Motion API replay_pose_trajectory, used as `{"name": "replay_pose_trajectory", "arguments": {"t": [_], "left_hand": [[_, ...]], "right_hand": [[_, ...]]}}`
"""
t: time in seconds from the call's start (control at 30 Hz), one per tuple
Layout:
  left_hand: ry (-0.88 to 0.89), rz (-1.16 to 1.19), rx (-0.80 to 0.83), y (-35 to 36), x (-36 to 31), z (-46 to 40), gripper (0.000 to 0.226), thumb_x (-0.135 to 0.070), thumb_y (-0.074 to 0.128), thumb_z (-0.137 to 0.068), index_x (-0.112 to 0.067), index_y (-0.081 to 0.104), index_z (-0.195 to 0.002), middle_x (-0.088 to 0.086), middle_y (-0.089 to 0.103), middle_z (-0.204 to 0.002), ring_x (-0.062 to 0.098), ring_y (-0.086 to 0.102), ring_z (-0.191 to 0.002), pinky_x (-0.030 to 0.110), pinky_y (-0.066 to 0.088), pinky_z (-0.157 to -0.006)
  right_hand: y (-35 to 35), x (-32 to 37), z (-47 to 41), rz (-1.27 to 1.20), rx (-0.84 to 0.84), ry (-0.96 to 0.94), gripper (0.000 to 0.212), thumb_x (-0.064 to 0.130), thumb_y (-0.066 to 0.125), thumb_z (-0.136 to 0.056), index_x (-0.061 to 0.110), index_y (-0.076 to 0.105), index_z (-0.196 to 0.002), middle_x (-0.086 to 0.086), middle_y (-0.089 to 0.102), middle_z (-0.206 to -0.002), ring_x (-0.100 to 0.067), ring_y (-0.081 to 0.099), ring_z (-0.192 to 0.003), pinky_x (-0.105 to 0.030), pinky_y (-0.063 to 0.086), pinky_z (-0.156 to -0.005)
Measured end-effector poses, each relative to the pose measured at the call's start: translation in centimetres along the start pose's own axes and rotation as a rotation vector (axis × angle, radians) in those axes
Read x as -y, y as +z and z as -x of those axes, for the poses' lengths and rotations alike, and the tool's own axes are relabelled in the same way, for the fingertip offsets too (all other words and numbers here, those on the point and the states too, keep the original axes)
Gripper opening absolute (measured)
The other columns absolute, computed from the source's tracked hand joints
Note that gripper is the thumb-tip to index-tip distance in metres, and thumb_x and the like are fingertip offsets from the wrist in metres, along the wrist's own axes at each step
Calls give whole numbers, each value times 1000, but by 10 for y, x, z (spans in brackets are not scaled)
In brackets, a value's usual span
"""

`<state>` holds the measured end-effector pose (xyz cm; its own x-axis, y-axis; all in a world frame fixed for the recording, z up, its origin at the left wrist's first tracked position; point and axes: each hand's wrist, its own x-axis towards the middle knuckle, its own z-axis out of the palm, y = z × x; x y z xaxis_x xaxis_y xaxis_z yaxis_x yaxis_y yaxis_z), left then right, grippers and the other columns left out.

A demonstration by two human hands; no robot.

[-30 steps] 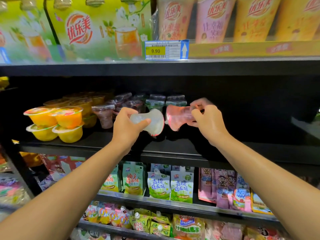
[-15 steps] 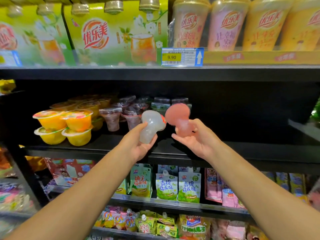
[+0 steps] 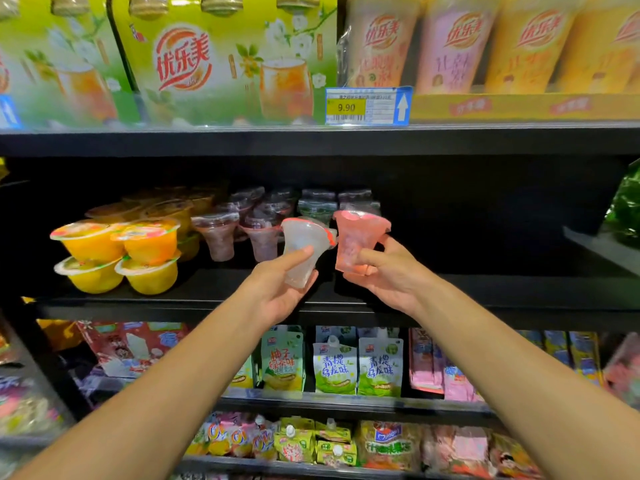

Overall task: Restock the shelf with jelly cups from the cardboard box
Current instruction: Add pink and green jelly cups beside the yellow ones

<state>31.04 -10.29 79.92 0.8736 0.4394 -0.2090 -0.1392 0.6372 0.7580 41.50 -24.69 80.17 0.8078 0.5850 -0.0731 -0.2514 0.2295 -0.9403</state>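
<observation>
My left hand grips a clear whitish jelly cup by its narrow base, upright, in front of the black middle shelf. My right hand grips a pink jelly cup the same way, just right of the clear one. Both cups hover above the shelf's front edge. Behind them stand purple jelly cups and dark green-lidded cups. Stacked yellow and orange jelly cups sit at the left. No cardboard box is in view.
The upper shelf carries green drink multipacks, tall drink cups and a 9.90 price tag. Lower shelves hold pouch drinks and snack bags. The right part of the middle shelf is dark and bare.
Both cups have been turned from lying sideways to upright, lids up. My hands have dropped slightly and now hold the cups from below, by their bases.
</observation>
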Motion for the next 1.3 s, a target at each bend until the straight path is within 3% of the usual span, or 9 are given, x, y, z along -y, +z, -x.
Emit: {"name": "replay_pose_trajectory", "arguments": {"t": [0.13, 0.23, 0.3, 0.43, 0.53, 0.6, 0.8, 1.07, 1.3], "left_hand": [[31, 15, 27, 8, 2, 4, 12, -3, 67, -89, -4, 63, -101, 15, 71, -104, 23, 66, -104, 39, 46, -108], [81, -2, 37, 9, 2, 3, 9, -8, 66, -92, -10, 64, -101, 10, 73, -100, 19, 66, -102, 38, 46, -108], [121, -107, 19, 8, 2, 0, 10, -15, 67, -93, -16, 64, -102, 4, 72, -100, 15, 64, -99, 35, 46, -104], [239, -409, -23, -3, 3, -8, 23, -29, 72, -89, -25, 68, -111, -9, 76, -101, 7, 67, -93, 27, 41, -78], [322, -525, -44, -9, 6, -12, 29, -27, 76, -86, -22, 69, -113, -7, 76, -104, 8, 70, -94, 26, 43, -75], [378, -605, -57, -9, 7, -16, 30, -22, 80, -82, -20, 70, -110, -4, 75, -107, 12, 70, -100, 26, 47, -77], [550, -875, -140, -11, 11, -32, 42, -12, 87, -74, -17, 70, -112, -8, 72, -104, 5, 66, -96, 16, 48, -70], [558, -1081, -188, -20, 10, -55, 46, -26, 91, -68, -16, 71, -109, -6, 73, -104, 12, 68, -97, 35, 56, -86], [503, -1083, -240, -22, 13, -64, 79, -58, 85, -46, -12, 60, -105, 7, 69, -107, 24, 66, -98, 54, 56, -87]], "right_hand": [[-4, 1, 2, -11, 23, -1, 39, -11, 60, -87, 2, 59, -124, -23, 68, -119, -31, 69, -103, -41, 54, -96], [-9, 2, 3, -43, 31, 33, 23, -10, 58, -88, -1, 65, -108, -19, 70, -104, -26, 69, -93, -33, 54, -86], [-12, 3, 1, -82, 30, 33, 24, -11, 57, -88, 1, 65, -107, -17, 70, -101, -24, 69, -89, -32, 54, -84], [-17, 2, -6, 31, -9, -86, 38, -14, 62, -82, 4, 66, -115, -15, 72, -113, -22, 70, -98, -28, 54, -84], [-24, -1, -12, 290, -83, -184, 43, -5, 76, -77, 17, 65, -112, -3, 74, -109, -17, 68, -106, -35, 49, -101], [-28, -2, -16, 422, -80, -221, 45, 2, 81, -75, 17, 65, -115, 1, 74, -109, -15, 68, -106, -38, 49, -103], [-33, -5, -21, 587, -164, -300, 45, 7, 83, -78, 15, 63, -118, 6, 68, -104, -7, 64, -96, -21, 47, -74], [-50, -15, -39, 808, -200, -294, 51, 15, 88, -73, 14, 63, -118, 0, 69, -108, -15, 66, -100, -42, 57, -91], [-54, -15, -41, 799, -197, -300, 50, 16, 89, -72, 12, 67, -117, 1, 72, -105, -15, 67, -98, -38, 55, -91]]}}
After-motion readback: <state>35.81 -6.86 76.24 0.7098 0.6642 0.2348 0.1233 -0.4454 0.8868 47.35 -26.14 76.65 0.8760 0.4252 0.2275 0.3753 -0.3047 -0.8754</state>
